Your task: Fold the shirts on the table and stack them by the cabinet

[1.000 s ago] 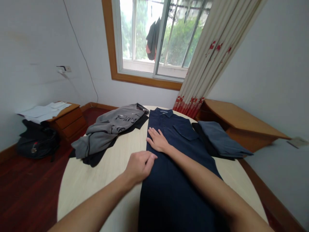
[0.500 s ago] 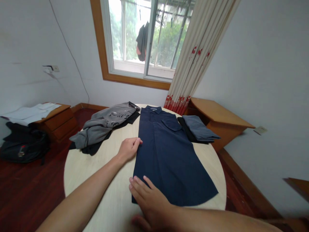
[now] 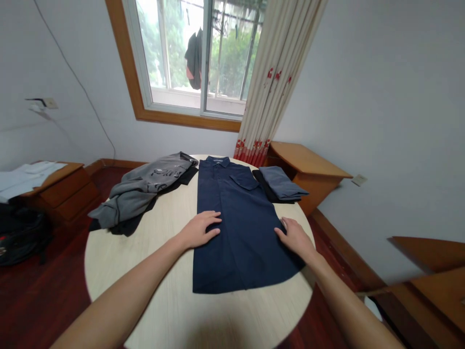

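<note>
A dark navy shirt (image 3: 240,242) lies flat on the round, pale wooden table (image 3: 163,295), its collar toward the window. Its left edge runs straight; one sleeve is folded over onto the body near the upper right. My left hand (image 3: 201,229) rests on the shirt's left side, fingers stretched out and thumb apart. At the shirt's right edge is my right hand (image 3: 293,236), fingers loosely bent and apart, with the fingertips at the cloth. Neither hand visibly grips the fabric.
A rumpled grey garment with black lettering (image 3: 145,184) lies over black cloth on the table's left. Folded grey and black clothes (image 3: 279,184) sit at the right edge. A wooden desk (image 3: 308,162) stands behind them, and a wooden cabinet (image 3: 60,186) at far left.
My right hand has moved from the shirt's lower left corner across to its right edge. My left hand has shifted from the left edge onto the shirt, its fingers opening. The view has turned right.
</note>
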Motion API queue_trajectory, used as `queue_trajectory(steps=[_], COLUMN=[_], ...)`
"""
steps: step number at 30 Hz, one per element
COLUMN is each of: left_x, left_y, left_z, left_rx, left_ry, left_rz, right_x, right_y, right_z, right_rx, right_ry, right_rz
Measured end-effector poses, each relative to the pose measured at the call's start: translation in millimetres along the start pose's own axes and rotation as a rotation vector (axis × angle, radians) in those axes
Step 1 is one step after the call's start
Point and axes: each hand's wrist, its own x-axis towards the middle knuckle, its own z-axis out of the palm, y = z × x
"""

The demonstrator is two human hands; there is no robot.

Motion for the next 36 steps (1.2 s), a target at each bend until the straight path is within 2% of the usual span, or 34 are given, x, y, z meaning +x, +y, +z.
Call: queue_trajectory(steps=[2,5,12,15,17,19,22,26,28,30,31,32,33,35,36], left_x=[0.1,-0.2,-0.2,0.4,0.6,0.6,0.3,0.3,0.7,1.5,2.1,2.8,3.5,5.3,6.2], left_y=[-1.1,-2.4,-2.7,-4.8,-6.9,-9.1,-11.7,-12.9,-11.4,-6.9,-2.9,2.3,8.9,25.4,34.6], left_z=[3.8,5.5,0.8,0.3,0.9,1.9,3.7,3.9,2.7,1.5,1.3,1.7,2.6,5.9,8.1], left_rx=[0.046,0.092,0.111,0.105,0.097,0.088,0.069,0.044,0.028,0.005,-0.008,-0.017,-0.021,-0.009,0.013], left_ry=[-0.091,-0.186,-0.249,-0.273,-0.285,-0.282,-0.262,-0.227,-0.181,-0.123,-0.093,-0.064,-0.041,-0.037,-0.061], left_rz=[0.002,-0.032,-0.039,-0.041,-0.043,-0.041,-0.026,-0.022,-0.023,-0.014,-0.007,-0.002,0.002,0.006,0.011], right_x=[-0.3,-1.9,3.3,3.7,2.1,-1.1,-5.6,-7.0,-8.8,-13.3,-16.2,-18.5,-19.5,-13.7,-5.6], right_y=[16.9,21.0,12.6,11.3,9.1,6.3,3.0,-4.8,-15.4,-30.5,-38.4,-45.8,-52.0,-58.8,-59.3], right_z=[1.5,-2.3,-14.1,-17.3,-21.1,-26.4,-35.7,-44.9,-46.2,-45.4,-44.6,-43.8,-43.0,-41.4,-40.2], right_rx=[0.014,0.139,0.648,0.752,0.829,0.949,1.134,1.237,1.219,1.151,1.092,1.024,0.954,0.825,0.787], right_ry=[0.003,-0.01,-0.18,-0.331,-0.375,-0.377,-0.407,-0.472,-0.408,-0.312,-0.311,-0.375,-0.51,-0.868,-0.991], right_rz=[0.027,0.094,0.225,0.207,0.154,0.132,0.202,0.263,0.19,0.061,-0.008,-0.077,-0.143,-0.252,-0.287])
